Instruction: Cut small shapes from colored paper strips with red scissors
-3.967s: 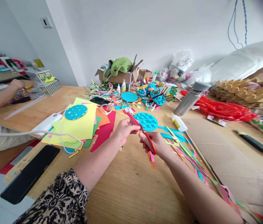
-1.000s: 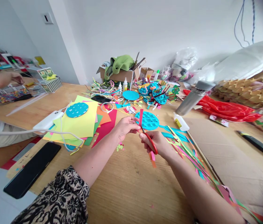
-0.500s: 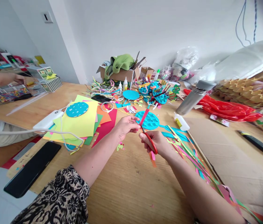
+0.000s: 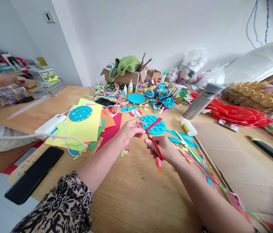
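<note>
sleeve: patterned black and tan sleeve (image 4: pixel 58 207) on the left arm, nearest the camera
table: wooden table (image 4: pixel 131 194), bare patch in front of the hands
phone: black phone (image 4: pixel 33 174) flat at the left edge, well apart from the hands
right hand: right hand (image 4: pixel 164 149) closed through the red handles of the scissors (image 4: pixel 156 145), blades pointing up and away, meeting the strip
left hand: left hand (image 4: pixel 130 131) pinches one end of the red strip (image 4: pixel 153 124), fingertips shut on it
strip position: held in the air just above the blue disc (image 4: pixel 153 125), slanting up to the right, not resting on the table
scraps: loose coloured strips (image 4: pixel 194 161) piled just right of the right hand
paper stack: yellow sheet (image 4: pixel 83 127) on other sheets, left of the hands, white cable across it
bottle: steel bottle (image 4: pixel 203 100) tilted, farther right
far: cardboard box (image 4: pixel 124 77) with green cloth by the wall
other person: someone's arm (image 4: pixel 3 81) far left, apart
risk: strip is thin and floppy, could fold between the blades and tear; left fingertips sit near the blades, could get nicked; cut bits may vanish into the scraps
</note>
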`<state>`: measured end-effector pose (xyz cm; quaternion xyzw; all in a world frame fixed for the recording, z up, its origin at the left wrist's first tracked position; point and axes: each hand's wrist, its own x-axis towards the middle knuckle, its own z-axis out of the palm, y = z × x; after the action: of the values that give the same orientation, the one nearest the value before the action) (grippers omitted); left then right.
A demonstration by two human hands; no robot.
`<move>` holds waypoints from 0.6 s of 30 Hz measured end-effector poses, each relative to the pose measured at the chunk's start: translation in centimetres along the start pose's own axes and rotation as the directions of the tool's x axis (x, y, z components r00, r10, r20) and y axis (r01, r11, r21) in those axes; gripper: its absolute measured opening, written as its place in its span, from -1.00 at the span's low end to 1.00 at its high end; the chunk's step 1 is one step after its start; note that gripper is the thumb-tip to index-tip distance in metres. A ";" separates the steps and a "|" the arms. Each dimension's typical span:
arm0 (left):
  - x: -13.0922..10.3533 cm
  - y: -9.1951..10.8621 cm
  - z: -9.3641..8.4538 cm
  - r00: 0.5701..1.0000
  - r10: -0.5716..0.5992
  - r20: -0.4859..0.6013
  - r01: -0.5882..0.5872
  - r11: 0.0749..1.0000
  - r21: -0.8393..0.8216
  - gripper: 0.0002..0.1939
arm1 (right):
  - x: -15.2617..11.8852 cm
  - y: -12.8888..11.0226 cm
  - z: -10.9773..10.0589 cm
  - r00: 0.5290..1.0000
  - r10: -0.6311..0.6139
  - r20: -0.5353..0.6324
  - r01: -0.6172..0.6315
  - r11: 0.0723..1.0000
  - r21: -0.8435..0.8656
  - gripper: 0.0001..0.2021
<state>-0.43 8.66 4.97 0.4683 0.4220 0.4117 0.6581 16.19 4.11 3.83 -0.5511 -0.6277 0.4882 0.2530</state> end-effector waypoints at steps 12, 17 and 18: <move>-0.1 0.1 0.0 1.000 -0.005 0.002 0.005 1.000 0.007 -0.67 | 0.0 0.0 0.0 1.000 -0.008 0.007 0.008 1.000 -0.016 -0.54; 0.0 0.2 -0.1 1.000 -0.022 0.009 0.021 1.000 0.015 -0.68 | -0.1 -0.1 -0.1 1.000 -0.002 0.015 0.003 1.000 -0.011 -0.53; 0.0 0.2 -0.1 1.000 -0.023 0.012 0.022 1.000 0.014 -0.68 | -0.1 -0.1 -0.1 1.000 0.000 0.015 0.000 1.000 -0.007 -0.54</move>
<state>-0.55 8.68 5.18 0.4705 0.4260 0.3985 0.6620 16.26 4.04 3.95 -0.5481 -0.6313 0.4902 0.2465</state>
